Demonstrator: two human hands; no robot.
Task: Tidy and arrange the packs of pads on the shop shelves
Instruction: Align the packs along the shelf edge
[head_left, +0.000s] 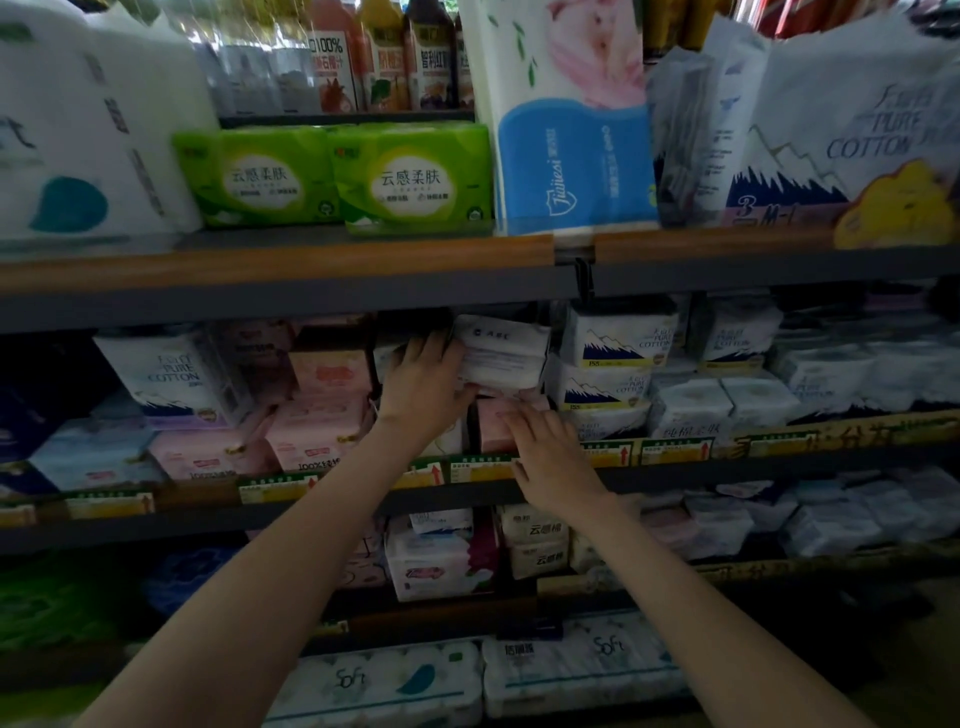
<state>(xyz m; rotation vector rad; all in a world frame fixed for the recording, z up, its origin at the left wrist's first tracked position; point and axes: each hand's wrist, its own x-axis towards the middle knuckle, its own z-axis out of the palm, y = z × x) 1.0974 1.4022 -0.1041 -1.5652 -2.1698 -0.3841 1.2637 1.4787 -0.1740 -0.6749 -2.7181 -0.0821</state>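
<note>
On the middle shelf a white pack of pads (506, 353) lies on top of a pink pack (496, 428). My left hand (423, 387) grips the white pack at its left end, fingers reaching under and behind it. Straight fingers of my right hand (545, 449) press on the front of the pink pack, just above the shelf edge. More pink packs (317, 431) are stacked to the left. White packs with a mountain print (610, 364) stand to the right.
The middle shelf edge (291, 491) carries yellow and green price tags. Green tissue packs (410, 176) and a blue and white tissue bag (571, 156) fill the upper shelf. Lower shelves hold more pad packs (441, 561) and rolls marked Soft (576, 665).
</note>
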